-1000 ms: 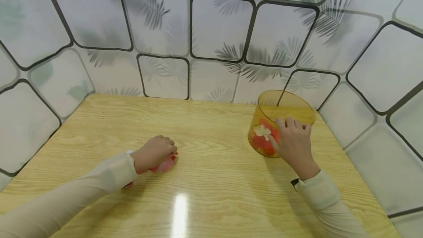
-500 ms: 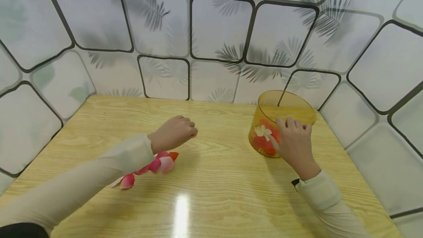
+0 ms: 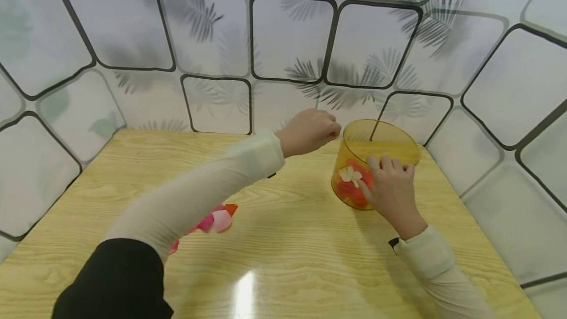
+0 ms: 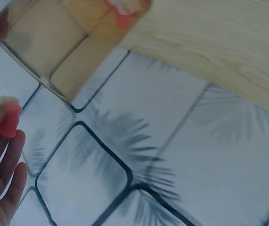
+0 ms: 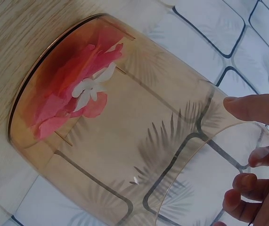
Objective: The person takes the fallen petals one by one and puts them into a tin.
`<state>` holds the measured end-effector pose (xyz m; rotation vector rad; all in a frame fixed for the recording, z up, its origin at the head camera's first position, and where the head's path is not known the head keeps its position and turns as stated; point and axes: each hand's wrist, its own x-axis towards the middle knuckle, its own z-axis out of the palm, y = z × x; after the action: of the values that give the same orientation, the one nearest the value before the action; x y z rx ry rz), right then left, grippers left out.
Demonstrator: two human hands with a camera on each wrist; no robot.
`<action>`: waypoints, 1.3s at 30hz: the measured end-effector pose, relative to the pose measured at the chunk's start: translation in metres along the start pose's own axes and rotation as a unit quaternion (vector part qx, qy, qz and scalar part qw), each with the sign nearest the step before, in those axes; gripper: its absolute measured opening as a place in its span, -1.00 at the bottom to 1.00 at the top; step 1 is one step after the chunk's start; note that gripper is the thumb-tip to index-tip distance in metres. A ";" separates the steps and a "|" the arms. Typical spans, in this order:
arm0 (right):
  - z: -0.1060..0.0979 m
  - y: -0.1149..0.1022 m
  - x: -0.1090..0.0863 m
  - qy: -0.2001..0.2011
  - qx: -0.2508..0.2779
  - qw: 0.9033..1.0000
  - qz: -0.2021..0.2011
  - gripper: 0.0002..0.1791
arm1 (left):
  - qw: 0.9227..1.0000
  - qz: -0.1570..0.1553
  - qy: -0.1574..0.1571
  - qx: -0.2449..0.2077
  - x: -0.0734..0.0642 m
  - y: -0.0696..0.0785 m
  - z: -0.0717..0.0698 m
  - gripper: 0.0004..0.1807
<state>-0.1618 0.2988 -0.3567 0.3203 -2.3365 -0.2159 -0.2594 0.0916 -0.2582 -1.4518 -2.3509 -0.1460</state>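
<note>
Wood surface; tub upright. Left hand: grip pinches petal, just left of tub; early release could drop it outside. Right hand grips tub's rim; pull risks tipping.

No lettering, label, number or sign can be read anywhere.

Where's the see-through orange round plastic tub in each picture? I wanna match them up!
Head: the see-through orange round plastic tub is right of the middle.
Left wrist: the tub is upper left, cut off by the top edge.
Right wrist: the tub is big across the middle, rim at lower right.
Shared landmark: the white wall with dark outlines and grey leaves.
</note>
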 end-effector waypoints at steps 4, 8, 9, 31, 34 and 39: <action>0.001 -0.001 0.000 0.003 0.000 1.000 -0.001 -0.43 | 0.999 -0.012 -0.004 -0.033 0.033 0.009 0.010 -0.81; 0.001 -0.001 0.001 0.004 0.001 1.000 -0.002 -0.42 | 0.998 -0.026 -0.015 -0.055 0.055 0.016 0.024 -0.80; 0.001 -0.001 0.001 0.004 0.001 1.000 -0.003 -0.41 | 0.997 -0.031 -0.020 -0.061 0.059 0.018 0.027 -0.80; 0.001 0.001 0.000 -0.003 -0.003 1.000 -0.001 -0.40 | 0.992 -0.063 -0.096 -0.055 0.072 0.021 0.061 -0.65; 0.001 0.002 0.000 0.000 -0.004 1.000 -0.002 -0.41 | 0.994 -0.059 -0.080 -0.054 0.070 0.021 0.059 -0.62; 0.001 0.002 -0.001 0.000 -0.004 1.000 -0.001 -0.42 | 0.997 -0.043 -0.038 -0.059 0.058 0.017 0.049 -0.64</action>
<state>-0.1626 0.3011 -0.3575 0.3193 -2.3358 -0.2256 -0.2799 0.1618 -0.2842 -1.4328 -2.5061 -0.2625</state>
